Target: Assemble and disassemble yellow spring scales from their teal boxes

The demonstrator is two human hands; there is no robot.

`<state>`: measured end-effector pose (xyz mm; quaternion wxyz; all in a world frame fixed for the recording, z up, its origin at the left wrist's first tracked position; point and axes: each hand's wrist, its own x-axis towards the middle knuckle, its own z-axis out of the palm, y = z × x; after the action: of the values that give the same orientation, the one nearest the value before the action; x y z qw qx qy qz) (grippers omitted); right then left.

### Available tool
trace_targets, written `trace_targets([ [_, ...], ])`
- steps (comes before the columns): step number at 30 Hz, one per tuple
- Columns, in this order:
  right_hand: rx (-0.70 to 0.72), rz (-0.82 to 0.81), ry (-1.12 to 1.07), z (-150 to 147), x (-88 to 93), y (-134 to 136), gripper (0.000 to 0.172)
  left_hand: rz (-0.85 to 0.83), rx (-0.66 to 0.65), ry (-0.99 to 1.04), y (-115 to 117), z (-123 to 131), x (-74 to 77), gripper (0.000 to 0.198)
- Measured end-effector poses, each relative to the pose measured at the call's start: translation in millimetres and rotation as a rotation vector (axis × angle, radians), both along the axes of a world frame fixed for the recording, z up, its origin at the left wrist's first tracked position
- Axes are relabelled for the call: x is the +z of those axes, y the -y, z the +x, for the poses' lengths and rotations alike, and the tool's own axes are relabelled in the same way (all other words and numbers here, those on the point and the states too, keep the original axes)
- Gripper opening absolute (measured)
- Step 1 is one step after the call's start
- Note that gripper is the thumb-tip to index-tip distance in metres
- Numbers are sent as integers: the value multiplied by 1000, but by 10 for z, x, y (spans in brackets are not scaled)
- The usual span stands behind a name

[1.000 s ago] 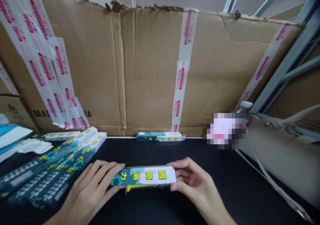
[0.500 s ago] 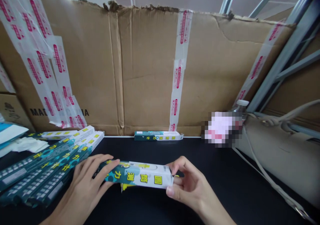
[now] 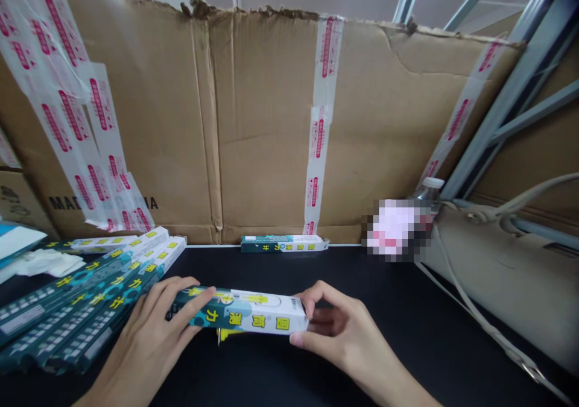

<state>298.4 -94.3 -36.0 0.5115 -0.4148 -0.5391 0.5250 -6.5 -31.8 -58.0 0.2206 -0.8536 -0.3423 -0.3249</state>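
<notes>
Table (image 3: 253, 371) black, matte, with thin pale strip along back edge; at left, boxes (image 3: 85, 304) in fanned, overlapping pile, dark green ends nearer, white ends toward back, yellow characters on sides; another box (image 3: 106, 244) behind pile, lying more crosswise; white tissue (image 3: 52, 264) left of pile, beside blue-and-white packet (image 3: 18, 244); lone box (image 3: 289, 244) flat at back edge, near middle, lengthwise along it; bottle (image 3: 432, 191) with white cap at back right, base hidden by pixelated patch; beige bag (image 3: 511, 268) at right, strap (image 3: 484, 328) trailing forward beside it.
</notes>
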Motion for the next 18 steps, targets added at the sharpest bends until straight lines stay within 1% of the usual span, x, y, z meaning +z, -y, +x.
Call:
trace_targets([
  [3,-54,135,277,74,-17,-28,39,-49,9,3,-12,-24,-42,33],
  [5,-67,154,314,105,-26,-33,36,-100,8,21,-33,-40,-72,32],
  [9,-49,105,159,101,8,-28,37,-160,-8,74,-71,-57,-91,33],
  [13,-29,2,-17,78,73,-35,35,-155,-17,93,-62,-47,-43,34],
  [16,23,-63,-84,95,85,-42,40,-136,-21,100,-48,-33,-12,35],
  [18,51,-72,-107,122,72,-42,41,-125,-20,120,-49,-26,-3,35],
])
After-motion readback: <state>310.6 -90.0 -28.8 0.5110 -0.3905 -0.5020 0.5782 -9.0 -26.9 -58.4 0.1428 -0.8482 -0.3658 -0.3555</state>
